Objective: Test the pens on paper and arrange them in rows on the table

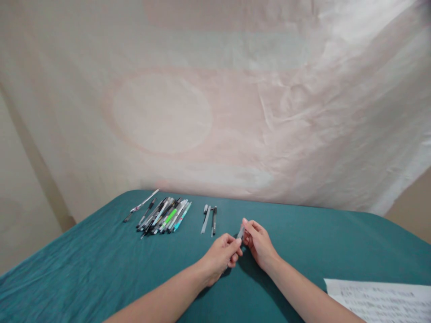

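Both hands meet over the table, closed on a short, pale, translucent pen part [240,232]. My left hand [224,253] pinches its lower end between thumb and fingers. At the upper end, my right hand [258,240] grips it with the fingertips, which hide much of it. Beyond my left hand lie a clear pen barrel [206,222] with a dark piece at its top, and a dark pen [214,220] with a thin rod alongside.
A pile of pens [164,216], mostly black, clear and white, with a green one, lies at the left back. Further left is a thin white-and-dark pen [144,202]. A sheet of paper with writing [377,298] is at the front right of the green cloth-covered table [101,264].
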A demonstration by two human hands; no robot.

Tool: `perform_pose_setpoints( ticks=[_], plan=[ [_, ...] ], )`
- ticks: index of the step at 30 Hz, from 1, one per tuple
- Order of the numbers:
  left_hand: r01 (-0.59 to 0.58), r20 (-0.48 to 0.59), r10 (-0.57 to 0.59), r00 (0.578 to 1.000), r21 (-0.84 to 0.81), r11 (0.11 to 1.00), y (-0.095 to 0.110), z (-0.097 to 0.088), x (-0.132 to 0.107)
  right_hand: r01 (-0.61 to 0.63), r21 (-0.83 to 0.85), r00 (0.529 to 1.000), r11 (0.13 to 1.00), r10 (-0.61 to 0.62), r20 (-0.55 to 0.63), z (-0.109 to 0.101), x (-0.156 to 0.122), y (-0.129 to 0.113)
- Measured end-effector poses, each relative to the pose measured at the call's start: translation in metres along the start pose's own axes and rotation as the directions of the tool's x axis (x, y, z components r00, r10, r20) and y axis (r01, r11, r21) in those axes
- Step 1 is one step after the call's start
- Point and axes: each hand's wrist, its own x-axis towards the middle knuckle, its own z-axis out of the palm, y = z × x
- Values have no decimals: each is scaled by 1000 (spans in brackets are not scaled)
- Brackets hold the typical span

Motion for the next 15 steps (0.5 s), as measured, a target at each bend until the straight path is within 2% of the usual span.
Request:
perform_pose_setpoints(
  ticks=[8,15],
  plan=[
    [-15,55,18,998,-53,999,-1,-3,0,-52,90,999,995,51,20,-2,3,0],
    [51,96,-37,995,-151,987,0,-6,-1,-96,99,995,990,93,35,-4,4,0]
  ],
)
